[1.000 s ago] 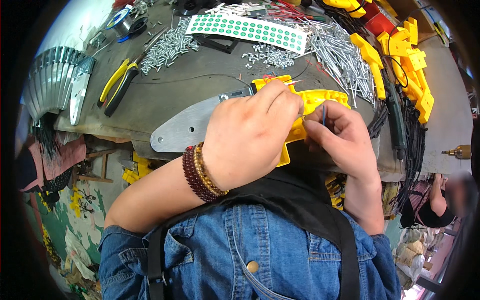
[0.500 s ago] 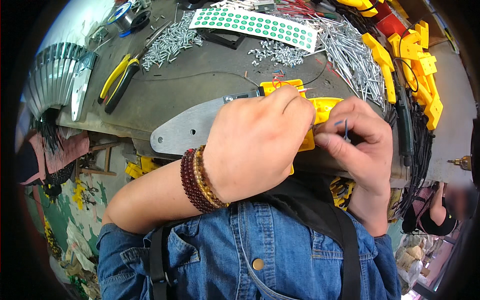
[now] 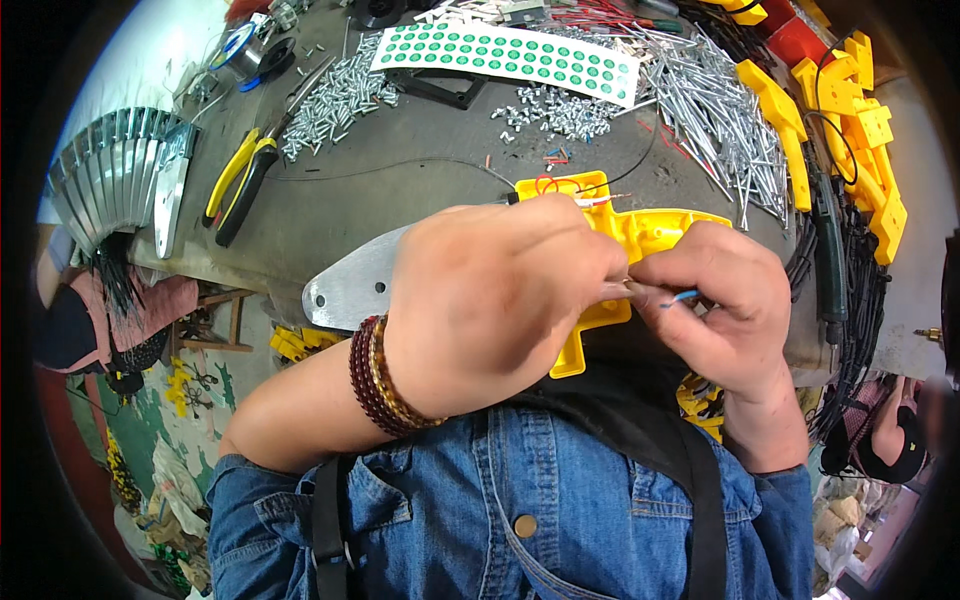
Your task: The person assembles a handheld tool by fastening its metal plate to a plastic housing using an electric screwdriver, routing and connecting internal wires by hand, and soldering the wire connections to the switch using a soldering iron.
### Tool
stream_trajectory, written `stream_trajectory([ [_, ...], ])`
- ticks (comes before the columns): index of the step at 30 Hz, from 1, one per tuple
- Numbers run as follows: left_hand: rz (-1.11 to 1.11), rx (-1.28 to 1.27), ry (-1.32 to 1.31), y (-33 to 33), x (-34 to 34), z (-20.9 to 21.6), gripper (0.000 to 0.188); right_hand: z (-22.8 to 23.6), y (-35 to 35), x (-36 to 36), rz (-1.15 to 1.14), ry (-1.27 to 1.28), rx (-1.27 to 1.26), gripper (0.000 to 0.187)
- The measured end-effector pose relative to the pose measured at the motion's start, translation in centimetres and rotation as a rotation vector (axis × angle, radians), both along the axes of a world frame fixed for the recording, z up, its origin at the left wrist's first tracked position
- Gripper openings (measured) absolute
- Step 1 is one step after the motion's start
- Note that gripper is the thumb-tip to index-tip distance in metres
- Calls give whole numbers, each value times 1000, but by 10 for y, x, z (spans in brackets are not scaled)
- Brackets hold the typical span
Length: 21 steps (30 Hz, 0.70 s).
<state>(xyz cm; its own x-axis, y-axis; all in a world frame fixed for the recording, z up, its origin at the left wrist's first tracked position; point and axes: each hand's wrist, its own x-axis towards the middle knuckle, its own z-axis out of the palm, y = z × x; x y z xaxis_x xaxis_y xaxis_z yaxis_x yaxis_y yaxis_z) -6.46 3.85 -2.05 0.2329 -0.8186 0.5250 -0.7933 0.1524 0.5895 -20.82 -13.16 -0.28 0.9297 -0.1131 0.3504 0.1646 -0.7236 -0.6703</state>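
My two hands meet fingertip to fingertip over a yellow plastic housing (image 3: 670, 228). My left hand (image 3: 500, 295), with beaded bracelets at its wrist, is closed in a pinch on thin wire. My right hand (image 3: 730, 310) is closed too, pinching a blue wire (image 3: 684, 297) whose short end sticks out between thumb and forefinger. Where the wires meet is mostly covered by fingers. Under my left hand lies a grey metal plate (image 3: 352, 285) with small holes and a rounded tip. Red and white wires (image 3: 592, 200) stick out at the housing's top.
Yellow-black pliers (image 3: 240, 185) lie at left, beside fanned metal blades (image 3: 120, 165). Piles of screws (image 3: 340, 100), a sheet of green round stickers (image 3: 505, 55) and long metal pins (image 3: 715, 110) fill the back. At right are yellow housings (image 3: 850, 120) and a dark power screwdriver (image 3: 828, 250).
My fingertips have come together lower over the housing, and my right fingers have closed in. More of the yellow housing shows now. The blue wire lies flatter; the whole view has shifted slightly.
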Motion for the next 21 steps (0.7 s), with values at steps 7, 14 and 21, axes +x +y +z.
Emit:
stream_trajectory([
  [7,24,-14,-267,-2,-4,1,20,4,-13,9,168,-125,-381,18],
  [14,168,171,-203,24,9,23,71,10,-21,-8,-68,176,236,14],
  [21,-206,366,-90,25,47,32,95,29,-24,-22,-100,404,705,17],
])
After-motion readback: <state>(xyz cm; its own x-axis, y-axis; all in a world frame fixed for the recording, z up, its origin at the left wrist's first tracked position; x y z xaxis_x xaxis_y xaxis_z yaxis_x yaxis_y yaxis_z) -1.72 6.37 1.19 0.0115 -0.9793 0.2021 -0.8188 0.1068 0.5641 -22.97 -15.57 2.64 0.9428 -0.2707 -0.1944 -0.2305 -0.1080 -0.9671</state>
